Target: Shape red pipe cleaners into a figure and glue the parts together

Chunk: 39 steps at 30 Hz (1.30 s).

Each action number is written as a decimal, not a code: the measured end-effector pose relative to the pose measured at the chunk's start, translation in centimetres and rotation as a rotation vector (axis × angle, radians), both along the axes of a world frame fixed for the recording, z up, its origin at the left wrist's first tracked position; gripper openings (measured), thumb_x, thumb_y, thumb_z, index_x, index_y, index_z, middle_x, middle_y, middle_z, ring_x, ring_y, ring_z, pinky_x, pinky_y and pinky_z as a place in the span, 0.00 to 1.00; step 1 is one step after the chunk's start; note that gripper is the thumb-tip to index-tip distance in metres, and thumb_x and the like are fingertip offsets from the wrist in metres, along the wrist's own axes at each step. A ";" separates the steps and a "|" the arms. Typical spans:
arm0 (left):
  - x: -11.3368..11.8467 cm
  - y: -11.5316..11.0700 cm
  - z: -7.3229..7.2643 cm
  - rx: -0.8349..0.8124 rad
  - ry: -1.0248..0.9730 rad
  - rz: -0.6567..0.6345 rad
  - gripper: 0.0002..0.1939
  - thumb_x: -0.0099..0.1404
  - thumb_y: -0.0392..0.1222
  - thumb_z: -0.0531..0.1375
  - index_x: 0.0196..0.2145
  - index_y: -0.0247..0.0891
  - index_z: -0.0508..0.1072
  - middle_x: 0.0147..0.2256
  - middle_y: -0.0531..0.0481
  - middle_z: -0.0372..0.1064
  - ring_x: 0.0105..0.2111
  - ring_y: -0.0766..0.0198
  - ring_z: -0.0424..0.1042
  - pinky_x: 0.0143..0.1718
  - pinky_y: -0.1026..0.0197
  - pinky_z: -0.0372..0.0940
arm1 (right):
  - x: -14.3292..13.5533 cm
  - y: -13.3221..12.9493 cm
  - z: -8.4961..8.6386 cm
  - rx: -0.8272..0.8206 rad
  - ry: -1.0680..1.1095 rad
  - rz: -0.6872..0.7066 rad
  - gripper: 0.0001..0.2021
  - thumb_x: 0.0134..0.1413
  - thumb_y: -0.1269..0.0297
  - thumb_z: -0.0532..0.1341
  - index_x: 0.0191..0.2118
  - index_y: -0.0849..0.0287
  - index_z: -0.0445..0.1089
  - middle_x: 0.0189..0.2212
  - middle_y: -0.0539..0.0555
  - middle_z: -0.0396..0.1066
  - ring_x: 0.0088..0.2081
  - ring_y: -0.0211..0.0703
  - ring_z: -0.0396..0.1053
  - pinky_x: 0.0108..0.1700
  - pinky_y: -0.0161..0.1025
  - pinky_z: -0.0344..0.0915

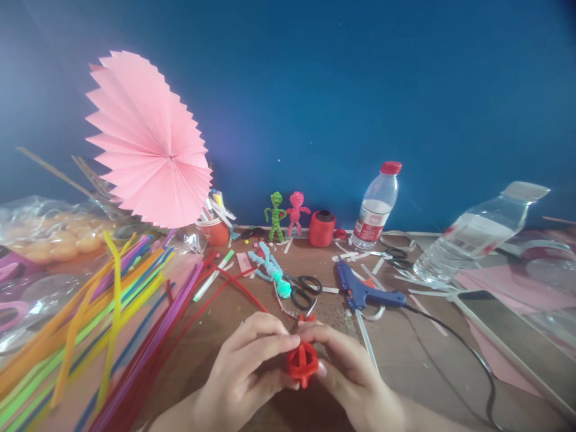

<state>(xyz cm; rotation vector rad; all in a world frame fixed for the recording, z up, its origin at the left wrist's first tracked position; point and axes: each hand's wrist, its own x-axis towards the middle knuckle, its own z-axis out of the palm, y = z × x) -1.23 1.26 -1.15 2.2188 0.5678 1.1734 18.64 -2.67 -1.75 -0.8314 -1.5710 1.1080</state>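
Between my two hands is a red pipe-cleaner figure [303, 362], its open round cage of loops turned toward me. My left hand [245, 366] pinches it from the left with thumb and fingers. From the right, my right hand [348, 366] grips it too, fingertips over its far part. Just beyond my fingertips lie black-handled scissors [306, 290] and a light-blue pipe-cleaner figure [273, 271]. A blue glue gun [366, 289] rests on the table to the right of them.
Many coloured pipe cleaners [85, 324] spread on the left below a pink paper fan [153, 144]. Green [276, 217] and pink figures [296, 213] stand by the wall near a red roll [321, 228]. Two bottles [375, 207], a phone [508, 336] and a black cord [468, 345] occupy the right.
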 end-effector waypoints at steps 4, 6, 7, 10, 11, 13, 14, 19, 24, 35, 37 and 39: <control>0.1 0.0 0.2 -0.120 -0.047 -0.067 0.16 0.65 0.40 0.58 0.51 0.43 0.70 0.38 0.46 0.68 0.39 0.58 0.70 0.41 0.58 0.67 | 0.0 -0.1 -0.4 -0.111 0.096 0.045 0.12 0.61 0.57 0.56 0.47 0.54 0.68 0.39 0.55 0.72 0.39 0.42 0.71 0.43 0.39 0.67; 0.2 0.0 0.4 -0.226 -0.080 -0.068 0.12 0.67 0.41 0.56 0.47 0.44 0.73 0.37 0.47 0.68 0.37 0.59 0.70 0.39 0.59 0.67 | -0.1 -0.1 -0.4 -0.165 0.148 0.066 0.12 0.61 0.57 0.57 0.46 0.55 0.68 0.39 0.56 0.72 0.38 0.42 0.71 0.42 0.39 0.67; 0.3 -0.1 0.5 -0.282 -0.102 -0.052 0.11 0.66 0.40 0.56 0.45 0.44 0.75 0.35 0.48 0.68 0.36 0.61 0.70 0.38 0.61 0.67 | -0.2 -0.1 -0.4 -0.189 0.170 0.074 0.12 0.61 0.57 0.57 0.46 0.55 0.68 0.39 0.56 0.71 0.38 0.42 0.70 0.42 0.40 0.67; 0.8 -0.1 0.8 -0.441 -0.171 -0.005 0.06 0.62 0.40 0.62 0.37 0.44 0.77 0.32 0.50 0.69 0.32 0.63 0.70 0.35 0.64 0.67 | -0.4 -0.2 -0.3 -0.244 0.242 0.075 0.12 0.59 0.56 0.58 0.45 0.55 0.66 0.37 0.55 0.70 0.38 0.41 0.69 0.41 0.39 0.67; 0.9 -0.1 0.9 -0.487 -0.190 -0.003 0.05 0.61 0.41 0.63 0.36 0.44 0.78 0.32 0.50 0.69 0.33 0.63 0.71 0.35 0.64 0.68 | -0.5 -0.3 -0.3 -0.257 0.265 0.068 0.12 0.58 0.55 0.59 0.44 0.55 0.66 0.37 0.54 0.70 0.38 0.41 0.69 0.40 0.39 0.67; 1.1 -0.1 1.0 -0.574 -0.214 -0.033 0.07 0.59 0.44 0.64 0.37 0.44 0.78 0.33 0.49 0.68 0.34 0.62 0.71 0.35 0.64 0.69 | -0.6 -0.3 -0.3 -0.272 0.298 0.052 0.13 0.57 0.54 0.60 0.43 0.55 0.65 0.37 0.54 0.69 0.38 0.41 0.68 0.41 0.39 0.66; 1.1 -0.1 1.0 -0.609 -0.221 -0.061 0.09 0.59 0.46 0.64 0.38 0.45 0.78 0.34 0.49 0.68 0.34 0.61 0.71 0.35 0.63 0.69 | -0.6 -0.3 -0.3 -0.277 0.306 0.049 0.13 0.57 0.54 0.60 0.42 0.55 0.64 0.37 0.54 0.68 0.38 0.41 0.68 0.41 0.39 0.65; 0.9 0.0 0.8 -0.626 -0.145 -0.173 0.16 0.58 0.47 0.64 0.46 0.51 0.76 0.37 0.49 0.64 0.36 0.62 0.70 0.37 0.63 0.69 | -0.7 -0.2 -0.1 -0.291 0.375 0.126 0.10 0.58 0.55 0.59 0.40 0.55 0.63 0.35 0.51 0.66 0.36 0.38 0.65 0.40 0.36 0.63; 0.5 -0.1 0.5 -0.463 -0.053 -0.197 0.17 0.62 0.46 0.60 0.50 0.53 0.72 0.38 0.49 0.65 0.37 0.61 0.70 0.41 0.60 0.68 | -0.8 -0.2 0.2 -0.317 0.449 0.186 0.08 0.59 0.57 0.59 0.39 0.54 0.62 0.33 0.49 0.63 0.35 0.36 0.62 0.39 0.35 0.61; 0.4 -0.3 0.3 -0.175 0.076 -0.132 0.16 0.68 0.44 0.54 0.52 0.44 0.67 0.41 0.48 0.65 0.39 0.63 0.68 0.44 0.65 0.64 | -0.6 -0.5 -0.1 -0.324 0.433 0.191 0.10 0.60 0.56 0.58 0.39 0.56 0.60 0.33 0.49 0.61 0.34 0.36 0.59 0.38 0.35 0.57; 0.3 -0.2 0.2 -0.169 0.069 -0.128 0.16 0.68 0.44 0.53 0.52 0.44 0.67 0.41 0.47 0.64 0.39 0.62 0.68 0.44 0.64 0.64 | -0.7 -0.5 -0.2 -0.337 0.461 0.196 0.10 0.60 0.56 0.58 0.40 0.55 0.59 0.34 0.49 0.61 0.34 0.35 0.58 0.38 0.35 0.56; 0.3 -0.2 0.1 -0.161 0.055 -0.123 0.15 0.69 0.43 0.53 0.52 0.43 0.67 0.40 0.47 0.64 0.39 0.63 0.68 0.43 0.64 0.65 | -0.7 -0.5 -0.3 -0.351 0.481 0.209 0.10 0.61 0.57 0.58 0.41 0.54 0.57 0.34 0.48 0.60 0.34 0.35 0.58 0.38 0.35 0.56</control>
